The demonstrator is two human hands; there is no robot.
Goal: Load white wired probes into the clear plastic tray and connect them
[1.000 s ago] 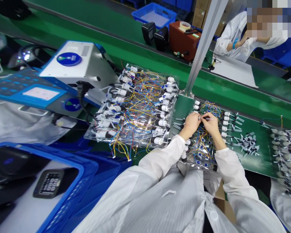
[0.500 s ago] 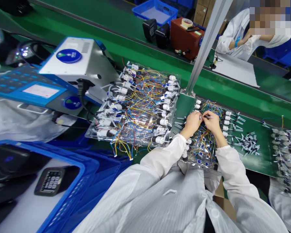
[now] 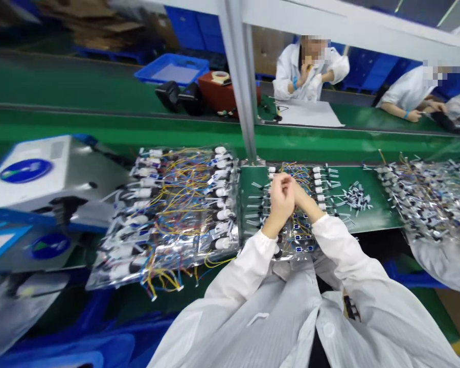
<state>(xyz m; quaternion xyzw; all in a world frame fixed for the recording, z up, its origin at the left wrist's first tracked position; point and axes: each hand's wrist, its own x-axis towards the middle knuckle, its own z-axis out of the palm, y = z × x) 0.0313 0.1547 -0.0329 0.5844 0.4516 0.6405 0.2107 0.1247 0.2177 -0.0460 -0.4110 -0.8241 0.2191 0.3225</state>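
My left hand [image 3: 281, 200] and my right hand [image 3: 301, 195] meet above a clear plastic sheet of wired parts [image 3: 302, 236]. The fingers of my left hand are curled closed. Behind it, the fingertips of my right hand are mostly hidden, and both hands look pinched together. Whatever they hold cannot be made out. On the sheet, white-and-black cylinders [image 3: 319, 189] line the side edges, with thin coloured wires and small blue pieces between them. To the right lies a loose pile of short black-and-white pieces [image 3: 356, 198].
A larger sheet of wired cylinders [image 3: 187, 204] lies left, beside a grey-and-blue machine [image 3: 88, 179]. More wired parts [image 3: 429, 197] lie right. A metal post [image 3: 242, 87] rises behind my hands. Co-workers in white coats [image 3: 310, 71] sit across the green bench.
The camera view has turned right and levelled, showing more co-workers. My hands have drawn closer together, so the thin pale piece seen between them before is hidden.
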